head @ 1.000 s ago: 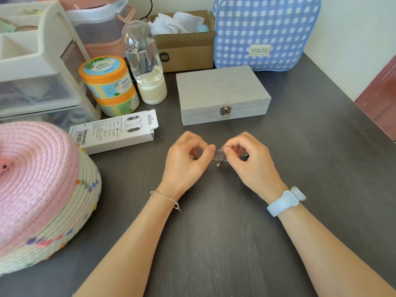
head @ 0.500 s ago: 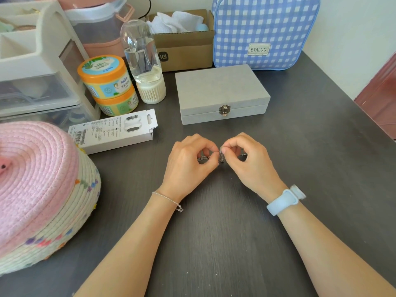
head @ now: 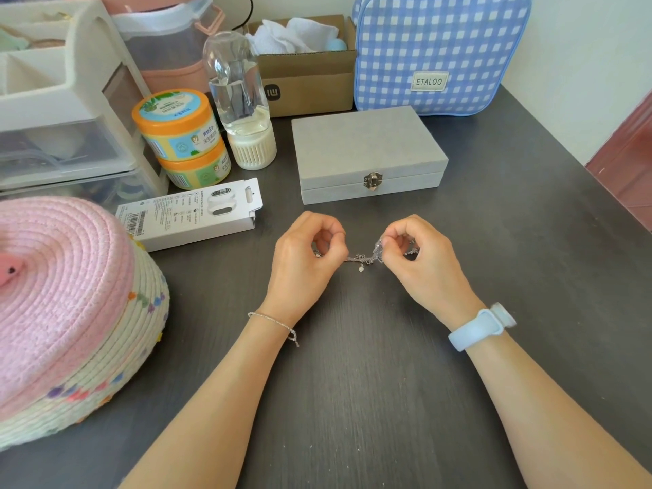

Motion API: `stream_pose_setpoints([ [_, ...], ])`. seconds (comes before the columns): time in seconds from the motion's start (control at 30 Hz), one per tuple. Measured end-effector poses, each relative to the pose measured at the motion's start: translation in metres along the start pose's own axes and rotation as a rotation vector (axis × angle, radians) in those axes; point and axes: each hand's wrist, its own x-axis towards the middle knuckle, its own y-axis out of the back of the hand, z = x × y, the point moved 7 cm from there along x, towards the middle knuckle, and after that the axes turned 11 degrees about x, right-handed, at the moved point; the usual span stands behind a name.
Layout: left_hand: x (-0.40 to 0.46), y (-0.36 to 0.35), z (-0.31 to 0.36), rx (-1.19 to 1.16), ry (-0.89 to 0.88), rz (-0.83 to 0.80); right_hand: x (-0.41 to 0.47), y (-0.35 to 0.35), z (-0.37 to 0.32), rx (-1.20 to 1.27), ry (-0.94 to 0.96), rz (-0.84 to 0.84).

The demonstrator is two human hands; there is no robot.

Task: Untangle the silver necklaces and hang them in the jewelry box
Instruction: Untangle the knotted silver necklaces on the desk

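In the middle of the frame we hold the tangled silver necklaces (head: 365,256) between our two hands, just above the dark surface (head: 352,382). Our left hand (head: 307,257) has the fingers curled, and thumb and forefinger pinch one end of the chain. Our right hand (head: 420,261) is curled too and pinches the bigger knot of chain at its fingertips. The visible stretch of the necklaces runs almost horizontally across the picture, from left to right, with the thicker clump at the right end and a small pendant hanging down from the middle. Some more chain shows inside the right hand, but we cannot tell how it lies there.

The jewelry box (head: 368,155) stands above the hands, in the upper middle of the frame, well apart from the chain. It is grey, its lid is closed, and its metal clasp (head: 373,180) faces toward us. Its long side lies from left to right.

A thin bracelet (head: 275,324) is on the left wrist and a pale blue wristband (head: 481,330) on the right wrist. At the left edge is a pink woven basket (head: 60,312), and a blue checked bag (head: 441,51) stands behind the box.
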Motion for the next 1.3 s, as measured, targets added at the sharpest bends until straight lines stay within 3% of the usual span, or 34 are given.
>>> stream_pose_setpoints([
  [0.3, -0.004, -0.015, 0.007, -0.013, -0.064, -0.212, -0.001, -0.007, -0.007, 0.067, 0.035, -0.096],
  [0.8, -0.004, -0.010, 0.006, -0.017, -0.029, -0.185, -0.001, -0.010, -0.005, 0.030, 0.039, -0.111],
  [1.17, -0.002, -0.007, 0.009, 0.024, -0.071, -0.120, -0.001, -0.008, -0.001, -0.156, -0.005, -0.137],
  [1.3, -0.004, -0.014, 0.007, 0.026, -0.069, -0.195, -0.001, -0.007, 0.000, 0.045, -0.074, -0.098],
])
